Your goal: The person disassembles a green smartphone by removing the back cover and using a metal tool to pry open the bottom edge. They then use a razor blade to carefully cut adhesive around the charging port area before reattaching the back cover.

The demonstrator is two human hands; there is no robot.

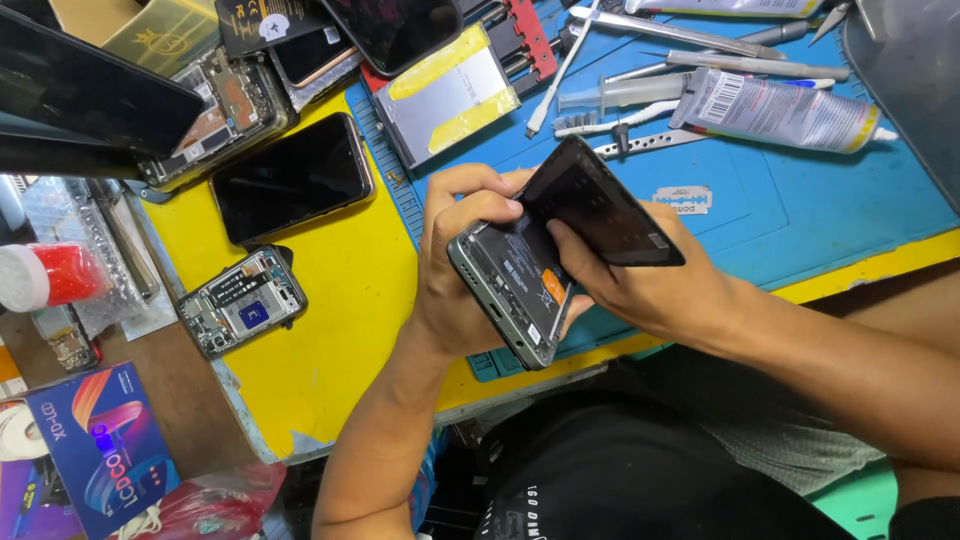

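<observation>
My left hand [455, 265] grips an opened phone body [510, 285] by its grey frame, its insides and battery facing up. My right hand [640, 280] holds a thin black panel [600, 205], lifted at an angle off the phone body and still touching it at one edge. Both hands hover above the front edge of a blue work mat [800, 200] on a yellow table top [330, 330].
A black phone [290, 180] and an opened phone [243, 302] lie on the yellow top at left. Tweezers [680, 35], a syringe [620, 92], a glue tube [775, 112] and a razor blade [683, 200] lie on the mat. More phones and a battery [450, 95] crowd the back.
</observation>
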